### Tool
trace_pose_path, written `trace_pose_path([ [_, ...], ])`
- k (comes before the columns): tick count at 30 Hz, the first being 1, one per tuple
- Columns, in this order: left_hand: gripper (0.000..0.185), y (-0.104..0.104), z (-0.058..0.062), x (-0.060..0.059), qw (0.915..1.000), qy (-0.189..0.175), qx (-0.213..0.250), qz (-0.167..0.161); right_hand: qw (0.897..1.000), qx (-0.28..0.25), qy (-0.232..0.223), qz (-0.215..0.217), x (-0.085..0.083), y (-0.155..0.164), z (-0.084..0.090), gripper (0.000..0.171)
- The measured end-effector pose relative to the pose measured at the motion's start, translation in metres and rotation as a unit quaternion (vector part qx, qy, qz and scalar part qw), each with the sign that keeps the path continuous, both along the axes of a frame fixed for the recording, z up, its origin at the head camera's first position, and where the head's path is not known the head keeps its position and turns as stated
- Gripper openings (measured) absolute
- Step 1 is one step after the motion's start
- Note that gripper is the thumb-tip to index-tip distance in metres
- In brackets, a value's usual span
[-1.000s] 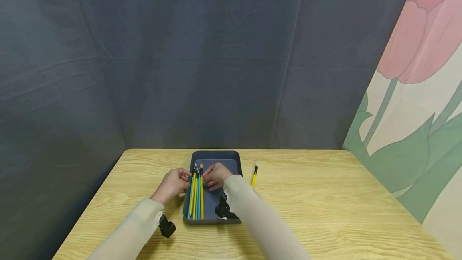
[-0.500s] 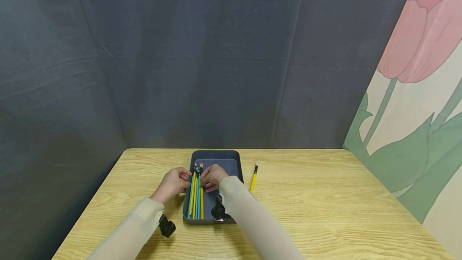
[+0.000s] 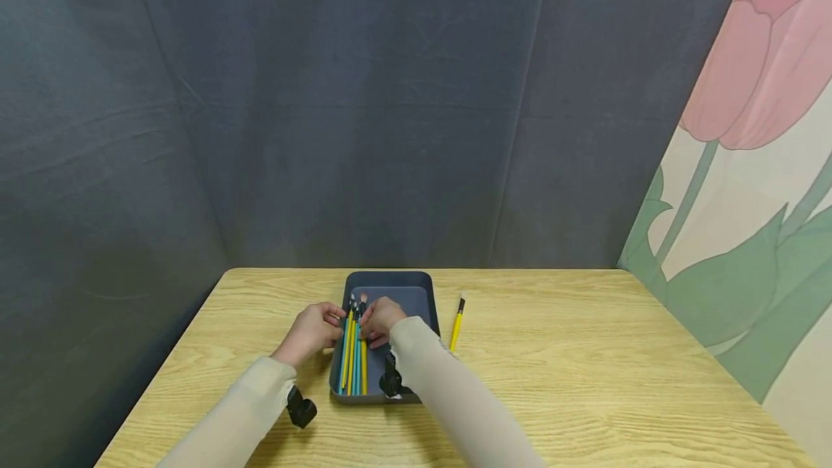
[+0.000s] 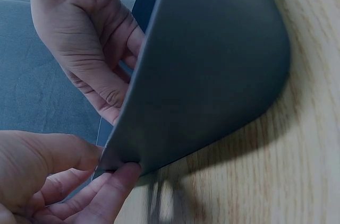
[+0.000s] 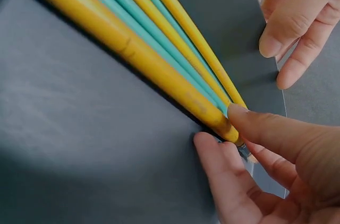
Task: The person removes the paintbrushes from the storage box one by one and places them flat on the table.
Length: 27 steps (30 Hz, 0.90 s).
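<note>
lining up looks to be the step, as the brushes (image 3: 354, 352) lying in the grey tray (image 3: 416, 295) are pinched at the tips by the right hand (image 3: 379, 320), while the tray's left wall is gripped by the left hand (image 3: 312, 331), and a gentle push seems needed next.

Bench (image 3: 585, 381): light wood grain.
On it: grey tray (image 3: 416, 287); yellow brush (image 3: 457, 323) lay just right of tray.
</note>
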<state>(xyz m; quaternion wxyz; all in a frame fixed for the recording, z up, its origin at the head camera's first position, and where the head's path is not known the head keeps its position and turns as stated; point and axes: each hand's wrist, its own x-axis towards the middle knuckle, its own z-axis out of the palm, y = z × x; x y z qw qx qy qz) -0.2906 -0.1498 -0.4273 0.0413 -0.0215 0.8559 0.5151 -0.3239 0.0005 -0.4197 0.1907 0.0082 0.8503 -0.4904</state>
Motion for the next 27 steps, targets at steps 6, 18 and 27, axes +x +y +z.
trace_pose_path([
  [6,0.038,0.0,0.0,0.001,1.0,-0.001,0.001,0.0,1.0,0.006,0.006,-0.002,-0.005,-0.002,-0.005,0.017],
  [18,0.037,0.0,0.002,0.001,1.0,0.003,-0.004,-0.004,1.0,0.013,0.005,-0.009,-0.01,-0.006,-0.01,0.018],
  [27,0.038,0.001,0.001,0.001,1.0,-0.005,-0.004,0.003,1.0,0.021,0.002,-0.013,-0.011,-0.006,-0.01,0.019],
])
